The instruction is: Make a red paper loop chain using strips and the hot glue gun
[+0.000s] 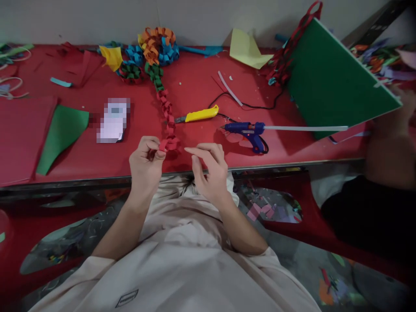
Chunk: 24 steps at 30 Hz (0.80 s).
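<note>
My left hand (147, 158) pinches the near end link of a paper chain (167, 110) between thumb and fingers. The chain's near part is red; farther off it turns green, then runs into a heap of orange and blue links (159, 41). To the right of the end link, my right hand (209, 167) is apart from it, index finger pointing toward it and thumb spread, with nothing visible between them. Beyond the hands lies a yellow utility knife (201, 114), its blade by the chain. A blue glue gun (248, 130) with a long white glue stick rests to the right.
A phone (113, 120) and green paper (63, 134) lie on the left of the red table (136, 162). A green board (338, 78) leans at the right, near another person's arm (390, 147). Yellow paper (247, 48) and a black cord (260, 107) lie farther back.
</note>
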Motion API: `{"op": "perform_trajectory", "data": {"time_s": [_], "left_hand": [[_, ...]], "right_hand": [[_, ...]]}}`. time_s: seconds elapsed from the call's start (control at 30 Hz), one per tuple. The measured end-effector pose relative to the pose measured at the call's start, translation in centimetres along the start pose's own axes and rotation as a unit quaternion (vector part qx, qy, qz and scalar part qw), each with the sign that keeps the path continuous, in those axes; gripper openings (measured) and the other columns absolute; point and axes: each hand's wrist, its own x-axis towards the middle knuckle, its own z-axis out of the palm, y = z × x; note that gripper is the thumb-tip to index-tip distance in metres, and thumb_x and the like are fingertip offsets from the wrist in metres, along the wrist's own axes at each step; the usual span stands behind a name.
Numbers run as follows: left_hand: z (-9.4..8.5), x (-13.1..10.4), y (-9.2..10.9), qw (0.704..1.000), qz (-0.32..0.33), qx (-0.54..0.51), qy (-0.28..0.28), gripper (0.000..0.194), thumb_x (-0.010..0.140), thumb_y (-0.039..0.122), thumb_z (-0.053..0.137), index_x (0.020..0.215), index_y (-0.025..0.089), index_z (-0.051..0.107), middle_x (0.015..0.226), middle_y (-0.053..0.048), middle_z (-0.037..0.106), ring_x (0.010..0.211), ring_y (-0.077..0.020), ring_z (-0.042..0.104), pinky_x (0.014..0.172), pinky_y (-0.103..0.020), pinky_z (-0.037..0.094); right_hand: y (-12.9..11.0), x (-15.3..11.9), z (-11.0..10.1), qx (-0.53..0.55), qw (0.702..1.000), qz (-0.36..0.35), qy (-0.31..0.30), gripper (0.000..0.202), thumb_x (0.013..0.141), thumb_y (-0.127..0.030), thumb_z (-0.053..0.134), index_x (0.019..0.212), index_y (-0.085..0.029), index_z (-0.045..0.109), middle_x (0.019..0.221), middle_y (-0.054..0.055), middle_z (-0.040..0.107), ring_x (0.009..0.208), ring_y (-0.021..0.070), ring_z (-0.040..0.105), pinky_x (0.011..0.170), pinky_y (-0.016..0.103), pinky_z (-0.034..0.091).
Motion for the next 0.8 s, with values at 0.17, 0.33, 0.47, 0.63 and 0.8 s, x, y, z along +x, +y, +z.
{"op": "perform_trajectory", "data": {"time_s": [0.17,0.33,0.47,0.63,0.8], "left_hand": [[0.4,0.7,0.0,0.992,0.078,0.1,0.002,0.027,0.09,0.041,0.078,0.078,0.021,0.066,0.091,-0.003,0.062,0.078,-0.0143,0.056,0.066,-0.026,0.041],[1.5,-0.1,0.2,0.978,0.138,0.157,-0.02,0.022,0.091,0.035,0.076,0.075,0.021,0.069,0.088,-0.003,0.064,0.08,-0.0162,0.059,0.077,-0.03,0.046],[2.1,-0.9,0.7,0.973,0.148,0.173,-0.036,0.013,0.091,0.03,0.078,0.082,0.021,0.076,0.087,-0.003,0.066,0.083,-0.0157,0.064,0.076,-0.027,0.049],[2.4,-1.4,1.4,0.972,0.142,0.17,-0.072,0.01,0.091,0.028,0.079,0.088,0.019,0.077,0.087,-0.002,0.071,0.08,-0.0126,0.067,0.074,-0.023,0.052],[2.4,-1.7,1.5,0.971,0.132,0.179,-0.092,0.006,0.094,0.024,0.074,0.094,0.019,0.078,0.093,-0.003,0.076,0.085,-0.0127,0.069,0.079,-0.023,0.053]], "right_hand": [[0.9,0.2,-0.5,0.014,1.0,-0.012,-0.021,0.029,0.103,-0.02,0.053,0.127,-0.023,0.069,0.112,0.01,0.068,0.105,0.0223,0.063,0.095,0.04,0.049],[0.8,1.0,-0.7,0.088,0.992,-0.021,-0.085,0.029,0.105,-0.023,0.054,0.131,-0.023,0.066,0.12,0.01,0.072,0.112,0.0201,0.065,0.099,0.038,0.053],[1.0,1.0,-0.8,0.147,0.987,0.012,-0.061,0.023,0.104,-0.02,0.057,0.124,-0.02,0.07,0.111,0.008,0.076,0.106,0.0166,0.069,0.094,0.032,0.055],[1.1,0.4,-0.5,0.153,0.988,0.031,-0.017,0.021,0.103,-0.019,0.058,0.116,-0.023,0.074,0.108,0.007,0.077,0.097,0.016,0.07,0.084,0.031,0.056],[1.1,0.4,-0.4,0.15,0.982,0.109,0.032,0.01,0.098,-0.025,0.066,0.105,-0.021,0.073,0.095,0.004,0.075,0.083,0.0141,0.067,0.076,0.029,0.054]]}}
